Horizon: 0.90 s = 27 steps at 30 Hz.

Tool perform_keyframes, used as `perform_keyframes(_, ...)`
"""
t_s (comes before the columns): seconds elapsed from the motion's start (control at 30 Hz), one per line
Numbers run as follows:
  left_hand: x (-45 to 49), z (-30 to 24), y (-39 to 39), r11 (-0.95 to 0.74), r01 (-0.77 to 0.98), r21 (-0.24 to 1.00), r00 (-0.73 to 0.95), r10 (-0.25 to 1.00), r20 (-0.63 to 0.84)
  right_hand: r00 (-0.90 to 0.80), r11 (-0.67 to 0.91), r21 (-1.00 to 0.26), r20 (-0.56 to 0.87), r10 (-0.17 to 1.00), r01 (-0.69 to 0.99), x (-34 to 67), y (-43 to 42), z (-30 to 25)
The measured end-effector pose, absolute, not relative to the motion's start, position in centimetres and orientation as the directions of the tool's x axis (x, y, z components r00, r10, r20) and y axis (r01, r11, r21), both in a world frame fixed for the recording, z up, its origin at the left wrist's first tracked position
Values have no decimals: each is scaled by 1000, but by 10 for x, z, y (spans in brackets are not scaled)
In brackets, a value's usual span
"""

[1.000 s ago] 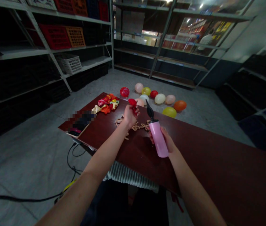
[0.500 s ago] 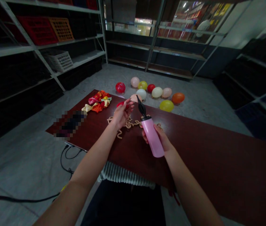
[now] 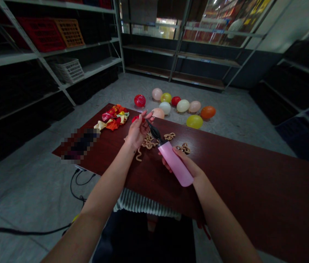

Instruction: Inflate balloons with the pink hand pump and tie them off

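In my right hand [image 3: 188,162] is a pink balloon pump [image 3: 174,162], its fingers wrapped round the body. The pump's black nozzle [image 3: 155,131] points up and left, its tip at the fingers of my left hand [image 3: 138,133]. A limp red balloon [image 3: 135,118] shows at the left fingertips, partly hidden behind the hand; these fingers are bent round it. Whether the nozzle tip sits inside the balloon's neck, I cannot tell. Tan curly strands [image 3: 150,142] lie on the table just beyond both hands.
On the dark red table [image 3: 239,175], a pile of uninflated balloons [image 3: 113,124] lies at the far left, near a blurred-out dark object [image 3: 81,144]. Several inflated balloons [image 3: 183,106] rest on the floor behind. Shelves [image 3: 149,51] line the walls; cables [image 3: 73,186] hang at left.
The pump has tilted left, bringing its nozzle from beside my left hand to its fingertips. My left hand has shifted slightly left with the red balloon.
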<state>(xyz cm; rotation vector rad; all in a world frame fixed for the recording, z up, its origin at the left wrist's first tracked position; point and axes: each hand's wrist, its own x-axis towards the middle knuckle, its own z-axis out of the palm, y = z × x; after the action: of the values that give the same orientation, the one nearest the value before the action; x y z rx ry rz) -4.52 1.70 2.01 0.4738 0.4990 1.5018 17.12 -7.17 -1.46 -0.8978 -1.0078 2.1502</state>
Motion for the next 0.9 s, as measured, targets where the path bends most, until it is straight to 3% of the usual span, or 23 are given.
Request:
perform_keyframes(0.43, -42, 16, 18, -23, -738, 675, -24, 1000, 9, -622, -500, -844, -288, 728, -194, 168, -72, -10)
perform_keyframes(0.7, -34, 14, 13, 24, -666, 746, -27, 998, -56, -600, -484, -851, -281, 749, -205, 167, -73, -7)
perform_keyframes(0.9, -29, 15, 8, 89, -679, 729, 20, 994, -103, -575, -505, -821, -285, 767, -267, 166, -73, -10)
